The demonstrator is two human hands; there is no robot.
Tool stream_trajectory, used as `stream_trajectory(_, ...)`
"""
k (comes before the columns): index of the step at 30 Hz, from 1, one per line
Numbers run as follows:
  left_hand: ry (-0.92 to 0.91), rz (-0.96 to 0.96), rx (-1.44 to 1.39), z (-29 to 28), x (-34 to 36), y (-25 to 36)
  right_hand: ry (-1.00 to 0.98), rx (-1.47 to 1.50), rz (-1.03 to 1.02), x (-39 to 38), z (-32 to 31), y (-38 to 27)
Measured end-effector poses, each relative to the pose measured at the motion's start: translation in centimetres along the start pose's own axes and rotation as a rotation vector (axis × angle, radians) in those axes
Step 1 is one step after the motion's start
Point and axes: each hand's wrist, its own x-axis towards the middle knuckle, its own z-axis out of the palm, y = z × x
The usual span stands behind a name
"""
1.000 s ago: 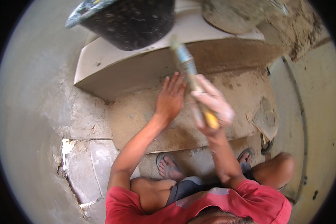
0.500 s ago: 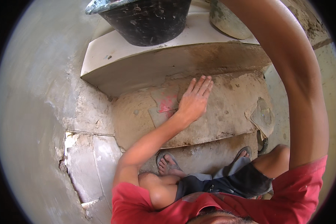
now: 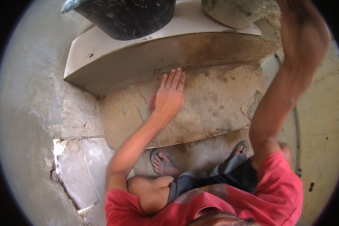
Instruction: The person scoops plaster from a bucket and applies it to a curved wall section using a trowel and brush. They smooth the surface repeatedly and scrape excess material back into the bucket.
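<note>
My left hand lies open, fingers stretched, on the dusty concrete step tread, its fingertips beside the grey riser. A red mark shows on the surface just left of it. My right arm reaches up along the right side past the top edge, so that hand is out of view. Above the riser, a pale slab carries a paint-spattered black bucket and a dirty grey-green container.
A smooth grey wall with broken blocks borders the left. On the right are a pale floor with a dark hose along it and a crumpled scrap at the tread's edge. My sandalled feet are below the step.
My right hand, earlier holding a brush with a yellow handle low over the step, has gone up out of view. My left hand remains spread on the tread, shifted slightly.
</note>
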Motion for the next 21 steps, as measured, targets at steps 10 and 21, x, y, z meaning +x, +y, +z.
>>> stream_trajectory(10,-0.168,0.131,-0.125,-0.3,-2.9,5.8,-0.171,-0.674,0.067,-21.5,-3.2,9.5)
stream_trajectory(21,-0.167,0.057,-0.126,-0.5,-2.7,3.9,0.792,-1.323,-0.209,-25.3,-7.1,8.6)
